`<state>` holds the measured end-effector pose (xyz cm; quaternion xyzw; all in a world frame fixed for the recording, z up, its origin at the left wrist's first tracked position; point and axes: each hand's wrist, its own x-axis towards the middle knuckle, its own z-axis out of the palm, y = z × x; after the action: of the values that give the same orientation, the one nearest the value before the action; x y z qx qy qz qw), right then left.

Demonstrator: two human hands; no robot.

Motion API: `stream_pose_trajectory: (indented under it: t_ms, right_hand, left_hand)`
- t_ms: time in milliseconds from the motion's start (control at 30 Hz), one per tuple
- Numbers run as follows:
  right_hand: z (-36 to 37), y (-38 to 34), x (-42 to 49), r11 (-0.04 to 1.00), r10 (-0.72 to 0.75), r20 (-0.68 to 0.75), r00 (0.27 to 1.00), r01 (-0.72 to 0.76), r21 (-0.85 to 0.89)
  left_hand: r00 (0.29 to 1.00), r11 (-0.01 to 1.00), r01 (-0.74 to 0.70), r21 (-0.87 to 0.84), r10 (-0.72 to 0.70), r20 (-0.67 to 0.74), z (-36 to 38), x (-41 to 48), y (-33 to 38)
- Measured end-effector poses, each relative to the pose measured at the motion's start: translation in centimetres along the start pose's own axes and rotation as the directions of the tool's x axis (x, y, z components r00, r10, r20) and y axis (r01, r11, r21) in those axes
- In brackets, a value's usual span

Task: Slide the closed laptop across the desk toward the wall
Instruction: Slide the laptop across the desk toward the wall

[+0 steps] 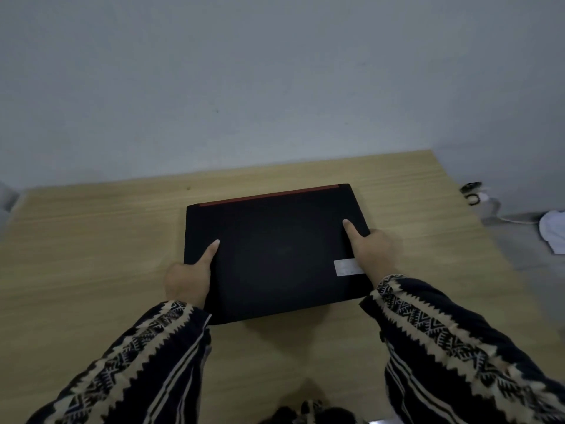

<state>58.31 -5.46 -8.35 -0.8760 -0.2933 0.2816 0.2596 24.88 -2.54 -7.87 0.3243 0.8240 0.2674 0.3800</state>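
Note:
A closed black laptop (pixel 275 252) with a red strip along its far edge and a pale sticker near its right front corner lies flat on the light wooden desk (pixel 91 240). My left hand (pixel 189 276) grips the laptop's left side, thumb on the lid and fingers hidden under the edge. On the right side my right hand (pixel 373 249) holds it the same way, thumb stretched across the lid. A strip of bare desk separates the laptop's far edge from the grey wall (pixel 275 87).
Past the desk's right edge, lower down, are a black looped cable (pixel 470 192), a white cord and white cloth (pixel 553 231). Patterned dark sleeves cover both forearms. The desk's far edge meets the wall.

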Motion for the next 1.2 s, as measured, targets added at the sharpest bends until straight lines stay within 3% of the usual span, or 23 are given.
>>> stream_pose_trajectory:
  t_ms: [267,600,767,967,1200]
  right_hand:
    - [-6.8,5.7,6.7,0.999,0.037,-0.072,0.997,-0.038,-0.013]
    - [-11.5,8.8,12.3,0.997,0.050,-0.193,0.980,-0.060,-0.045]
    - [-12.1,9.2,14.5,1.000,0.016,-0.224,0.974,-0.018,-0.006]
    - [-12.8,9.4,17.2,0.988,-0.027,-0.142,0.989,0.049,0.149]
    - [-13.4,8.8,18.5,0.986,-0.074,-0.239,0.968,0.107,0.130]
  left_hand:
    - [0.997,1.000,-0.013,0.022,0.011,0.071,9.1,-4.8,3.9]
    - [0.949,0.976,0.115,-0.183,-0.053,0.311,16.4,-5.0,7.6]
    - [0.961,0.963,0.065,-0.261,0.010,0.277,18.3,-5.5,9.7]
    - [0.979,0.956,-0.028,-0.293,0.085,0.183,20.1,-5.9,12.2]
    - [0.985,0.958,-0.036,-0.283,0.082,0.152,22.5,-5.3,13.0]
